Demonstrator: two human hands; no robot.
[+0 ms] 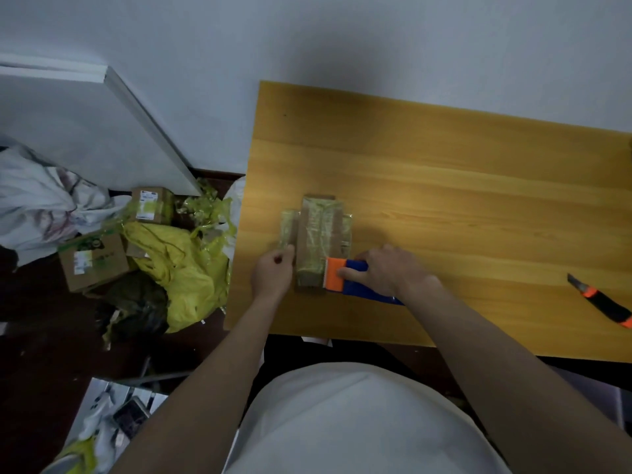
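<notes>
I only have the one feed: head cam, wide-angle, pointed steeply down and a bit forward, so the white shirt (359,422) fills bottom centre and the wall (342,35) takes the top. It sits close over the wooden table (444,186), which runs from centre to the right edge, with the left hand (273,273) and right hand (386,268) just below mid-frame and floor clutter (154,251) at the left. Table edges run skewed, so the view is off square to it.

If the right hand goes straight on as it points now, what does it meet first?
Probably the taped cardboard: the right hand aims its scraper at it, with the left hand beyond.
</notes>
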